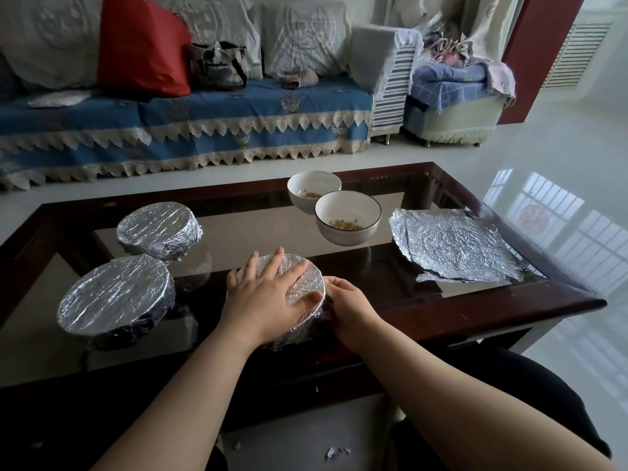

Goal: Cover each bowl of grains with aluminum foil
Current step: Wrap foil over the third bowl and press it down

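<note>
A foil-covered bowl [306, 283] stands near the table's front edge. My left hand [268, 292] lies flat on its foil top with fingers spread. My right hand [350, 304] curls around the bowl's right side and presses the foil against the wall. Two more foil-covered bowls sit to the left, one near [115, 295] and one farther back [158, 229]. Two white bowls with grains stand uncovered at the back, one nearer [347, 222] and one behind it [313, 189]. Loose crinkled foil sheets [455, 246] lie flat at the right.
The glass-topped table [475, 311] has a dark wooden frame. Behind it stands a sofa [170, 130] with a blue cover, a red bag and a dark bag. Small foil scraps [334, 452] lie on the floor below. White tiled floor spreads to the right.
</note>
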Available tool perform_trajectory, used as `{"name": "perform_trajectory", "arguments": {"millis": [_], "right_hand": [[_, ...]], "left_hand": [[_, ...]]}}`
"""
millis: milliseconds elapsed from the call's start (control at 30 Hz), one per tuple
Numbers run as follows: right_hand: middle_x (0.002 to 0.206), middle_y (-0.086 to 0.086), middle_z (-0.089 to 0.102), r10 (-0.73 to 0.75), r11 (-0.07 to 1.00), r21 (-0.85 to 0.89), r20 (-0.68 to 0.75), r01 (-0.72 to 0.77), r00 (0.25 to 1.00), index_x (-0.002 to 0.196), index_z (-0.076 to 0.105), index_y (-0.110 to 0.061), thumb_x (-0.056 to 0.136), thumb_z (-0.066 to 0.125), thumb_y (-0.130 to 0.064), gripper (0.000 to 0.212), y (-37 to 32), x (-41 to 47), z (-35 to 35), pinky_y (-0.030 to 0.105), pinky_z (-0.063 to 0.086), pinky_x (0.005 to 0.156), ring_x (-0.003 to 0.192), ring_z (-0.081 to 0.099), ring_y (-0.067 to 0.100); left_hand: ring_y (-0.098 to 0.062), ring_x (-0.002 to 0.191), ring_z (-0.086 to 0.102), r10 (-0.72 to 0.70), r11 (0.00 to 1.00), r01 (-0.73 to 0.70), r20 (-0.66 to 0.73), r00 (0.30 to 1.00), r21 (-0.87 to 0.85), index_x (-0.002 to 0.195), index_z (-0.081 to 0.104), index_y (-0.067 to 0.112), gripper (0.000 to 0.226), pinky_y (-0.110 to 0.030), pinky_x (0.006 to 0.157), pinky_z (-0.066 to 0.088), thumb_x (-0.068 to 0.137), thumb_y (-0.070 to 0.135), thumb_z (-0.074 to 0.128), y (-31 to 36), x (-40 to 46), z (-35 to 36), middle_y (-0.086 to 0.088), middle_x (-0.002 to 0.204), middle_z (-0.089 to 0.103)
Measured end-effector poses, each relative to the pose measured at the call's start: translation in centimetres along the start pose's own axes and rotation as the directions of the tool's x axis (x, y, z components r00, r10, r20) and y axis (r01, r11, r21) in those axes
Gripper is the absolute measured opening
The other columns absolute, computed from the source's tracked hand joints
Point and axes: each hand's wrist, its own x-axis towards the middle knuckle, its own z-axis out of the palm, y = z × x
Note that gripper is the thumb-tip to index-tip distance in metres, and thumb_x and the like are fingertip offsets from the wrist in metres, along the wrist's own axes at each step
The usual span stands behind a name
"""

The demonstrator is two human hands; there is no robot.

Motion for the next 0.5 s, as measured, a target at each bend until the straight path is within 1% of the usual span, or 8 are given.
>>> {"name": "perform_trajectory", "arguments": {"millis": [100, 167, 300, 400, 467, 500], "right_hand": [[0.067, 0.009, 0.058, -0.026, 1.0, -0.017, 0.011, 0.026, 1.0, 0.1, 0.058, -0.002, 0.094, 0.061, -0.009, 0.01, 0.1, 0.2, -0.1, 0.022, 0.044, 0.04, 0.044, 0.053, 0.011], [0.071, 0.01, 0.062, -0.035, 0.998, -0.047, -0.02, 0.034, 0.999, 0.102, 0.059, -0.001, 0.093, 0.063, -0.011, 0.014, 0.3, 0.5, -0.2, 0.026, 0.047, 0.045, 0.05, 0.057, 0.014], [0.075, 0.008, 0.064, -0.085, 0.987, -0.146, -0.107, 0.069, 0.991, 0.098, 0.059, -0.008, 0.092, 0.063, -0.014, 0.009, 0.6, 0.7, -0.4, 0.03, 0.048, 0.052, 0.057, 0.057, 0.016], [0.08, 0.006, 0.061, -0.161, 0.962, -0.246, -0.178, 0.115, 0.971, 0.087, 0.055, -0.016, 0.088, 0.067, -0.013, 0.012, 0.4, 0.5, -0.7, 0.031, 0.049, 0.058, 0.063, 0.056, 0.016], [0.081, 0.005, 0.061, -0.215, 0.954, -0.254, -0.214, 0.158, 0.953, 0.089, 0.052, -0.016, 0.092, 0.061, -0.013, 0.01, 0.2, 0.2, -1.1, 0.032, 0.051, 0.062, 0.065, 0.057, 0.015], [0.082, 0.006, 0.062, -0.215, 0.963, -0.207, -0.209, 0.172, 0.954, 0.094, 0.052, -0.015, 0.096, 0.056, -0.015, 0.005, 0.0, 0.0, -1.1, 0.032, 0.051, 0.062, 0.065, 0.058, 0.015]], "left_hand": [[-0.03, 0.149, -0.006, -0.003, 1.0, 0.003, 0.004, 1.0, -0.005, 0.147, 0.004, 0.058, 0.082, -0.059, 0.114, 0.006, 0.07, 0.088, 0.005, 0.0, 0.0, 0.0, 0.011, 0.164, -0.006], [-0.03, 0.149, -0.007, -0.003, 1.0, 0.003, 0.005, 1.0, -0.005, 0.147, 0.003, 0.058, 0.082, -0.059, 0.114, 0.006, 0.071, 0.088, 0.005, 0.0, 0.0, 0.0, 0.011, 0.163, -0.006], [-0.03, 0.149, -0.007, -0.007, 1.0, 0.007, 0.006, 1.0, -0.006, 0.146, 0.003, 0.058, 0.082, -0.059, 0.115, 0.006, 0.07, 0.088, 0.004, 0.0, 0.0, -0.1, 0.011, 0.163, -0.006], [-0.03, 0.149, -0.008, -0.009, 1.0, 0.009, 0.012, 1.0, 0.007, 0.146, 0.002, 0.058, 0.079, -0.059, 0.115, 0.006, 0.073, 0.088, 0.006, 0.0, 0.0, -0.1, 0.01, 0.163, -0.007], [-0.03, 0.149, -0.008, -0.014, 1.0, 0.014, 0.018, 1.0, 0.01, 0.147, 0.002, 0.058, 0.078, -0.059, 0.115, 0.006, 0.074, 0.087, 0.007, 0.0, 0.1, 0.0, 0.01, 0.163, -0.007], [-0.03, 0.149, -0.008, -0.022, 1.0, 0.022, 0.018, 1.0, 0.006, 0.147, 0.002, 0.058, 0.078, -0.059, 0.115, 0.005, 0.074, 0.087, 0.007, 0.0, 0.1, 0.0, 0.01, 0.163, -0.007]]}}
